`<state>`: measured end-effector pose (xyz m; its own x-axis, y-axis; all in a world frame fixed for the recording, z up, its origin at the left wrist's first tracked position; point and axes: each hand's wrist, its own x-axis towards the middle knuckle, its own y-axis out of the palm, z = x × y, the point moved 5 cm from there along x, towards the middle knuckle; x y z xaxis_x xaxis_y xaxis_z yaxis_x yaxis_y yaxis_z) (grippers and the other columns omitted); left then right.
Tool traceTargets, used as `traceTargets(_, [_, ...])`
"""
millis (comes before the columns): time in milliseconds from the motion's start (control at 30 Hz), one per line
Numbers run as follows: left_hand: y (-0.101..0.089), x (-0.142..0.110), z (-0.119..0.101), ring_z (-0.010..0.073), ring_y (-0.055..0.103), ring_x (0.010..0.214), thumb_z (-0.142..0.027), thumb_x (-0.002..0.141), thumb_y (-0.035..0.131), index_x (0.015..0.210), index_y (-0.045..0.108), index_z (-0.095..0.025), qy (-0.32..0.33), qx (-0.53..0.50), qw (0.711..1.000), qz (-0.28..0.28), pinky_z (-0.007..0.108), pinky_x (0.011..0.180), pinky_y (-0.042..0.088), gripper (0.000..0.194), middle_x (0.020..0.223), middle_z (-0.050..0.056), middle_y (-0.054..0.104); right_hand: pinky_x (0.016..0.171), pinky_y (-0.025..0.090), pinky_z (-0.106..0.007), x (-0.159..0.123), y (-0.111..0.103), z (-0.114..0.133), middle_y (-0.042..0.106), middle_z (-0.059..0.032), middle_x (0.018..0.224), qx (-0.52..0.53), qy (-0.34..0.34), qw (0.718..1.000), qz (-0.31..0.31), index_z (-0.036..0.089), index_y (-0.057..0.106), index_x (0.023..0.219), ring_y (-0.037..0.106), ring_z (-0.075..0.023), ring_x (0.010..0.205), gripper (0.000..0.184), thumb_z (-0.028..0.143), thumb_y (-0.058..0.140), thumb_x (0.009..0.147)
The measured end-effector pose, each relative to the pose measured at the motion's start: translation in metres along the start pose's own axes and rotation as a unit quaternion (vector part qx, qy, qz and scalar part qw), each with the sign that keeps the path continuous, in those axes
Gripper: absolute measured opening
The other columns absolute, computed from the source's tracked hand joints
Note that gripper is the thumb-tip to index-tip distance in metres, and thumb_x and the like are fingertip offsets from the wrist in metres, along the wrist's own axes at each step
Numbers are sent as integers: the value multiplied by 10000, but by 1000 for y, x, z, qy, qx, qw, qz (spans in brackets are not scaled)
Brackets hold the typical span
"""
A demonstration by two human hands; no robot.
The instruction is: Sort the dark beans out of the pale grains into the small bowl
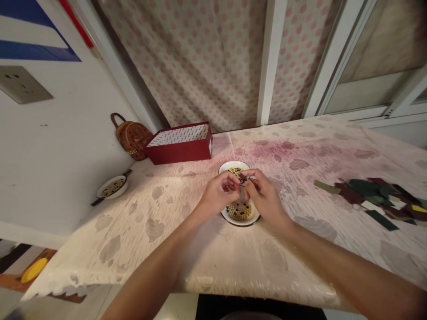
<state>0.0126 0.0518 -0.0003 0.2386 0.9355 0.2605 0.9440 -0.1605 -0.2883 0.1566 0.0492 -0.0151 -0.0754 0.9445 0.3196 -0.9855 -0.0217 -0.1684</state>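
Tbl (340, 164) w/ pale leaf-print cloth fills most of the view, pinkish tint toward the back. Pink-dot curtain (207, 58) hangs behind it. Scraps heap (376, 195) on the R side: dk green, maroon, cream & a bit of yellow, pcs overlapping. Dk red box (182, 150), lidless, patterned lining, sits back L; brown bag (133, 138) w/ top loop stands just beside it, nr the wall.

L hand (220, 193) & R hand (265, 195) meet over the middle of the tbl, above two white bowls. R thumb & index pinch a small dk pc (242, 177); L fingers curl in right next to it, but can't tell if they grip it too.

Far bowl (234, 163) & near bowl (256, 217) sit in line, dk rims, partly hidden by the hands. Third bowl (119, 193), well apart, far L by the wall, w/ a mixed fill. Smallest: yellow & black beads (239, 212) in near bowl, similar mix in far bowl.
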Motion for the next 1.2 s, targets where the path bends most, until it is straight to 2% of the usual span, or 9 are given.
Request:
traceTargets(100, [-8,3,7,126,620,764,-187,741,752,885,617,-175,-56,-135,988,-50,267,774,465,198,815,5,670,534,397,-275,-2,2,2,528,62,562,2,-7,1000,20,225,586,1085,508,-140,505,196,265,470,932])
traceTargets(200, [-10,4,13,113,626,766,-213,707,813,914,626,-172,-98,-230,966,-69,271,811,470,281,815,-1,676,541,405,-278,-3,4,2,519,63,565,6,-13,999,33,226,580,1090,511,-142,512,188,271,478,939])
traceTargets(300, [-10,4,15,101,620,751,-208,680,844,923,634,-168,-117,-276,951,-70,257,794,465,323,804,-10,673,552,417,-278,-3,5,2,502,68,561,19,-13,999,45,228,574,1085,507,-144,522,180,276,481,939])
traceTargets(433, [-9,3,16,101,621,757,-220,691,855,933,639,-164,-116,-284,950,-60,257,800,462,329,811,-6,680,563,426,-276,-4,6,4,510,66,574,25,-8,998,57,230,573,1097,504,-144,535,184,279,485,943])
traceTargets(633, [-7,4,18,129,657,812,-243,718,847,946,647,-166,-76,-257,963,-40,282,845,468,313,845,13,703,531,399,-260,-4,7,4,512,68,572,24,-6,998,58,230,574,1092,505,-138,528,185,271,485,934])
traceTargets(867, [-12,8,18,117,635,785,-207,714,813,917,632,-169,-88,-236,964,-79,269,807,486,275,835,-2,671,536,377,-269,-3,6,1,490,72,564,3,-13,999,53,233,581,1070,484,-139,518,170,257,478,936])
traceTargets(1067, [-23,18,23,130,633,807,-150,797,709,893,637,-179,12,-31,989,-144,256,766,474,124,867,16,688,538,353,-271,-2,2,-4,520,70,574,-23,-1,1000,20,233,588,1098,502,-135,518,194,253,475,942])
traceTargets(1200, [-24,17,21,142,642,808,-126,816,669,948,680,-199,27,67,991,-115,261,740,482,152,928,24,719,530,349,-272,-1,-1,-4,526,68,574,-30,3,1000,9,231,587,1094,491,-132,504,191,270,474,945])
